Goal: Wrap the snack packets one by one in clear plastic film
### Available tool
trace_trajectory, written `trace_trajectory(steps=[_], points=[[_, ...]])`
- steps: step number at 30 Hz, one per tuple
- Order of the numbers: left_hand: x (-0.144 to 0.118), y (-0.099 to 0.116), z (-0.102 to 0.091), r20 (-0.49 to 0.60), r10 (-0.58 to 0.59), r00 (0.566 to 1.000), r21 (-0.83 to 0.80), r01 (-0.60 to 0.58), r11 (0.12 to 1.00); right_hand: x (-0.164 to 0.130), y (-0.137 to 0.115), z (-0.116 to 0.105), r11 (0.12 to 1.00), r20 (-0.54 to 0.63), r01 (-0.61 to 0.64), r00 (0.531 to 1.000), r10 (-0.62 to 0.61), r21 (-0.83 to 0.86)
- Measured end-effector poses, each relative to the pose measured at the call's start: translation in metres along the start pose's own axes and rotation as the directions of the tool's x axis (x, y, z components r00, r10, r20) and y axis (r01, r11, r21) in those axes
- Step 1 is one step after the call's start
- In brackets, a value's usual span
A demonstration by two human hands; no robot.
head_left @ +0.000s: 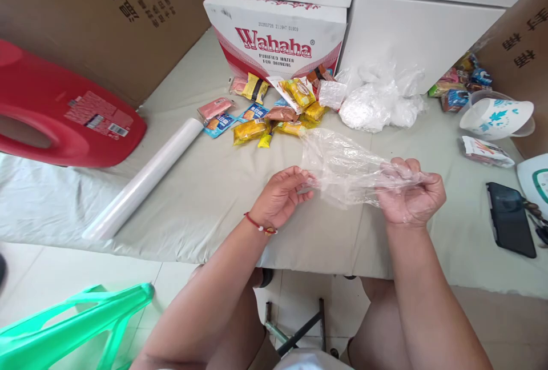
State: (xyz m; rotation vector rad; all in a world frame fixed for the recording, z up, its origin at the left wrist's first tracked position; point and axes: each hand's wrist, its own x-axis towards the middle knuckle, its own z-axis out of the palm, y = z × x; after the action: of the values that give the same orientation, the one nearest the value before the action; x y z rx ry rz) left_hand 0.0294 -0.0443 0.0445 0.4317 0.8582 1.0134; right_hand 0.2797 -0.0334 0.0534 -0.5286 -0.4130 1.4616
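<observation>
Both my hands hold a thin clear plastic bag (pixel 342 167) above the cloth-covered table (pixel 205 187). My left hand (pixel 280 196), with a red string bracelet at the wrist, pinches one end of the bag. My right hand (pixel 411 190) is closed on the other end, with film draped over its fingers. Beyond the bag lies a heap of small snack packets (pixel 274 113), yellow, blue and pink. A pile of crumpled clear bags (pixel 377 101) sits to their right.
A roll of clear film (pixel 143 179) lies at the left, beside a red plastic jug (pixel 55 119). A Wahaha water carton (pixel 278 36) and white boxes stand behind. At right are a white bowl (pixel 496 116), more snacks (pixel 460 84), a wrapped packet (pixel 486 151) and a black phone (pixel 509 218). A green bag (pixel 64 324) hangs at lower left.
</observation>
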Motion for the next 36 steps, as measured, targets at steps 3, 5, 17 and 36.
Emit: trace_trajectory(steps=[3, 5, 17, 36], points=[[-0.006, 0.013, -0.009, 0.007, 0.005, 1.0, 0.034, -0.005, 0.999, 0.002, -0.012, -0.011, 0.999, -0.052, 0.028, 0.998, -0.029, -0.022], [-0.01, 0.02, -0.014, -0.007, 0.014, 1.0, 0.056, -0.014, 0.998, 0.003, -0.018, -0.017, 0.999, -0.109, 0.023, 0.994, -0.027, -0.042], [-0.012, 0.016, -0.022, -0.159, 0.733, 0.662, 0.894, -0.219, 0.392, 0.011, 0.006, -0.008, 0.982, -0.424, -0.187, 0.892, 0.154, -0.039], [-0.016, -0.043, 0.023, 0.096, 0.312, 0.945, 0.91, -0.21, 0.357, 0.003, 0.038, 0.011, 0.982, -0.134, -0.167, 0.975, 0.178, 0.094]])
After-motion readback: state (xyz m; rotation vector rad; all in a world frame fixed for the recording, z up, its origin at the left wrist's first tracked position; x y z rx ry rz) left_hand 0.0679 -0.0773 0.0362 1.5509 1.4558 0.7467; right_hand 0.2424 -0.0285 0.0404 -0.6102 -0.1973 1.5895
